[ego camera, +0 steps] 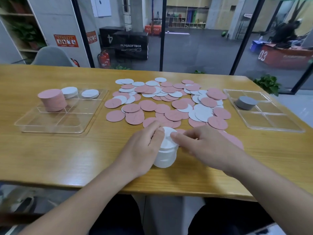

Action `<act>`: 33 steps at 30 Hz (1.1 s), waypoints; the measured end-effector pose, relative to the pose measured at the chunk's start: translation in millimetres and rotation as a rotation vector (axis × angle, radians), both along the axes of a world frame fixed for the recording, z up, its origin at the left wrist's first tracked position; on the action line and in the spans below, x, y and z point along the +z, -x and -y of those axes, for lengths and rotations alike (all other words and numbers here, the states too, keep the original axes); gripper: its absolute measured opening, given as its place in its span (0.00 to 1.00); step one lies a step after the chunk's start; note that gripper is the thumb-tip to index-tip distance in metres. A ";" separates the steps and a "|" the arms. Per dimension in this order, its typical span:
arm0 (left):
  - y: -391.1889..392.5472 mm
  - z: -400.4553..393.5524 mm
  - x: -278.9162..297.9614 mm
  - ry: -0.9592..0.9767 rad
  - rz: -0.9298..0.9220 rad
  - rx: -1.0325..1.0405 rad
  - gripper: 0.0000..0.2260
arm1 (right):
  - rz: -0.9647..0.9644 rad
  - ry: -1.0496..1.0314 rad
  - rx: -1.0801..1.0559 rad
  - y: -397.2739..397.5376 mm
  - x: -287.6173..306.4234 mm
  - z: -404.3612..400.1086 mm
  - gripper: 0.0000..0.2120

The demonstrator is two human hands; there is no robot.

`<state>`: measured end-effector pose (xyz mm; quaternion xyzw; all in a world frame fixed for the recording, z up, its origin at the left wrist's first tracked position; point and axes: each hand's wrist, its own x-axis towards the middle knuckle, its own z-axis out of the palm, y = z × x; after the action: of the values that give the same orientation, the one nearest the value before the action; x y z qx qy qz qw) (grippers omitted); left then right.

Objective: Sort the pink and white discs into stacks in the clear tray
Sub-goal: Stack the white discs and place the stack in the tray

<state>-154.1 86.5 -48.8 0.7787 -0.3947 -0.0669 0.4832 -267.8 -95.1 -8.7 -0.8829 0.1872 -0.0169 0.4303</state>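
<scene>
Item: wooden table, seen from the head camera, person seated at its near edge.

Loose discs: a spread pile of pink and white discs lies across the middle of the table, many overlapping, between two trays.

Left clear tray: divided into compartments. A tall stack of pink discs stands in a left compartment. Behind it, at the far row, a shorter stack of white discs; one compartment to the right, a lower white stack.

Right clear tray: also divided; holds one stack of grey discs in a far compartment.

Hand-held stack: a stack of white discs stands near the table's front edge, just before the pile.

Left hand: fingers curled round the left side of the hand-held stack, gripping it, index finger reaching over the top edge.

Right hand: fingers lightly bent, thumb and index fingertip resting on the top white disc at its right side; whether they pinch it cannot be told. The hand lies over pink discs at the pile's near edge.

Background: glass partition, grey chair, red fire extinguisher, black box lettered PLYOSOFTBOX.
</scene>
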 end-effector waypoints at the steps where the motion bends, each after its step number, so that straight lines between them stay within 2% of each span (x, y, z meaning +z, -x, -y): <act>1: 0.2 0.0 -0.6 0.006 0.008 0.010 0.14 | -0.040 0.059 0.028 4.2 -0.2 -3.5 0.37; 4: 2.6 0.8 -4.5 0.024 0.028 0.039 0.14 | -0.071 0.073 0.058 8.0 -0.9 -12.7 0.35; 9: 3.0 -0.4 -9.7 -0.004 0.075 0.068 0.15 | -0.171 -0.099 -0.020 -1.1 -3.4 -12.1 0.39; 14: 4.9 -2.4 -11.4 -0.011 0.098 0.082 0.14 | -0.315 -0.183 0.015 -11.2 14.5 -6.4 0.28; 18: 7.9 -6.6 -10.2 -0.017 0.111 0.083 0.14 | -0.321 -0.297 -0.007 -17.3 16.1 -10.1 0.18; 20: 9.4 -10.1 -10.9 -0.024 0.123 0.083 0.13 | -0.311 -0.312 -0.005 -16.7 15.0 -13.1 0.19; 23: 10.8 -17.4 -10.7 -0.037 0.138 0.066 0.12 | -0.285 -0.303 0.026 -15.3 12.2 -17.4 0.23; 27: 12.0 -27.7 -9.1 -0.024 0.128 0.008 0.12 | -0.237 -0.275 0.061 -8.7 12.7 -24.3 0.19; 30: 9.0 -36.5 -3.9 -0.006 0.019 -0.089 0.12 | -0.055 -0.225 0.020 0.0 2.8 -25.7 0.20; 31: 5.8 -40.1 -1.6 -0.012 -0.044 -0.108 0.14 | 0.025 -0.162 0.001 4.3 -2.7 -25.3 0.24; 33: -1.3 -49.2 -1.0 -0.033 -0.088 -0.102 0.27 | 0.185 0.062 0.018 14.1 -16.5 -23.5 0.34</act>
<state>-152.7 135.8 -49.8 0.7617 -0.4113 -0.1321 0.4829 -281.9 -71.6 -25.1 -0.8921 0.1382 -0.1003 0.4183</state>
